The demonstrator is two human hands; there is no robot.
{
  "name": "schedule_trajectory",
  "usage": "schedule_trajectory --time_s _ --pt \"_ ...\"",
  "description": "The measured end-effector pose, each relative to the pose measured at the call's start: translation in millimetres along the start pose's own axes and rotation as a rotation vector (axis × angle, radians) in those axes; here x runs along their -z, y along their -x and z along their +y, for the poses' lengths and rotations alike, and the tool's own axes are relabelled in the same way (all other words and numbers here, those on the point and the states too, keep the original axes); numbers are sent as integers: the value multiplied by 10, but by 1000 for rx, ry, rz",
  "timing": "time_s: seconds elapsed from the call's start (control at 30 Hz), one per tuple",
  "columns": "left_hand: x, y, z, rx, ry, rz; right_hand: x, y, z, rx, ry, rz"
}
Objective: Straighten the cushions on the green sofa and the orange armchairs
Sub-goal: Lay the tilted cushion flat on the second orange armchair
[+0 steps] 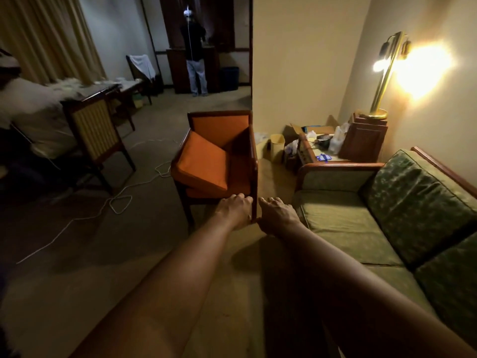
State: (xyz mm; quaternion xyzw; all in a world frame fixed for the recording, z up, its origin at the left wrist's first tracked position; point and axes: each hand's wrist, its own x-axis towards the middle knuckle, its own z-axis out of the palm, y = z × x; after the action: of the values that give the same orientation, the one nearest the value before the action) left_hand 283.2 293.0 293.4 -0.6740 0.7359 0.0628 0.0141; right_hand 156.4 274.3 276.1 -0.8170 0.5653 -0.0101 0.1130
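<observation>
An orange armchair (254,161) with a dark wooden frame stands in the middle of the room. Its orange seat cushion (204,164) lies crooked, tilted up against the left arm. My left hand (236,209) and my right hand (276,213) both reach out to the chair's front right corner, either side of its front leg, with fingers loosely curled and nothing held. The green sofa (340,166) stands at the right against the wall. A seat cushion (343,223) lies flat on it and a patterned back cushion (415,202) leans on its back.
A white cable (113,202) snakes over the carpet left of the armchair. A striped chair (94,130) and a table stand at the left. A side table (322,156) with clutter and a lit brass lamp (384,73) stand beyond the sofa. A person (195,50) stands far back.
</observation>
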Motion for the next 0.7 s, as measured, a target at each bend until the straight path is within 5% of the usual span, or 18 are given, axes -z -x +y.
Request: schedule_trajectory --time_s 0.47,0.7 --pt "54 -1932 -1126 34 20 -53 -5 -2291 28 16 67 -11" --pt "304 -3167 -1941 158 -75 -156 312 -3914 -127 185 111 -43"
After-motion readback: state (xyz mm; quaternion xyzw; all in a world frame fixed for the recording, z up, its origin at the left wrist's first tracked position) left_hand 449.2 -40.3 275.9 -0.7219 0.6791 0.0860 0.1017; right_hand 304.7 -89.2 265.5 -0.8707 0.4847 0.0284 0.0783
